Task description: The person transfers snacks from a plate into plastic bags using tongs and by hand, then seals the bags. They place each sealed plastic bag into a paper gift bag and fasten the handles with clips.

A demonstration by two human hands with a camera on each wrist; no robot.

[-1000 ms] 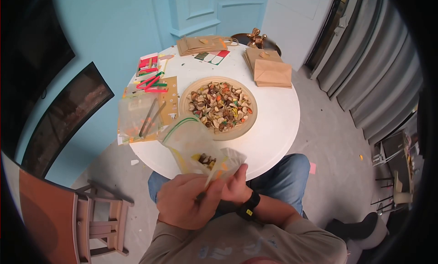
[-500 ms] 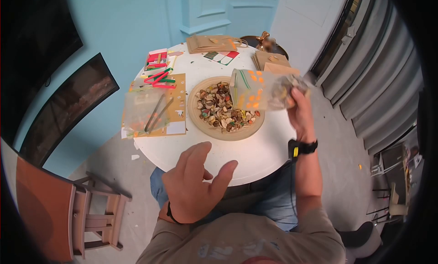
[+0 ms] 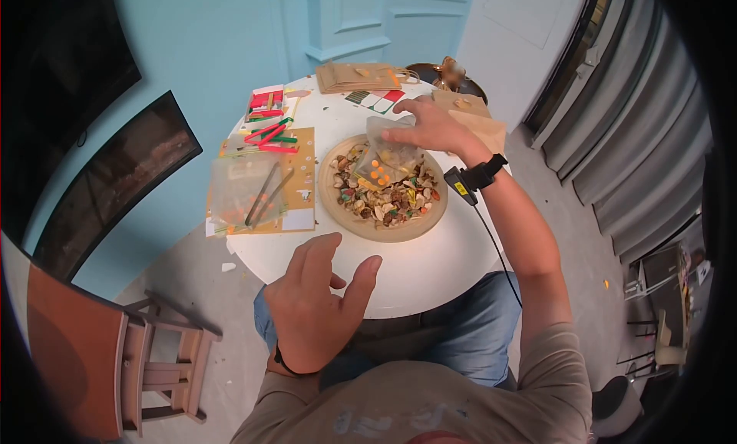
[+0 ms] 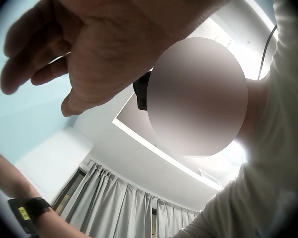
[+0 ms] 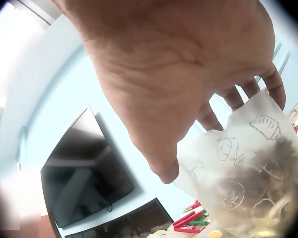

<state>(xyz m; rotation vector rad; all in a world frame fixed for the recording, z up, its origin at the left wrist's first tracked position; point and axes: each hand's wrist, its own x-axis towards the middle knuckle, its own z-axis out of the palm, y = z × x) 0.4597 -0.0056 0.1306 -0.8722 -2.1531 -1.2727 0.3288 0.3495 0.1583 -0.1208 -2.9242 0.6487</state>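
Note:
A translucent bag with orange spots [image 3: 378, 171] leans tilted over the round tray [image 3: 332, 206] of dried petals [image 3: 384, 202], its spotted end lower. My right hand [image 3: 434, 127] is at the bag's upper end, thumb and fingers spread apart. In the right wrist view the bag [image 5: 233, 163] shows line drawings and dark contents; the fingers of my right hand [image 5: 184, 64] reach partly behind its edge, the thumb beside it. My left hand [image 3: 313, 310] hovers before the tray, palm bare and fingers apart; the left wrist view shows this hand [image 4: 104, 44] holding nothing.
On the white table [image 3: 391, 279], another clear bag [image 3: 244, 187] and two dark sticks [image 3: 269, 194] lie at left on a brown sheet [image 3: 303, 164]. Red and green strips [image 3: 270, 133] lie behind them. Paper bags [image 3: 357, 77] are stacked at the back, with others [image 3: 480, 129] at right.
The spotted bag has gone from between both hands to the right, then back left over the tray, tilting downward. My left hand has let go; my right fingers have spread.

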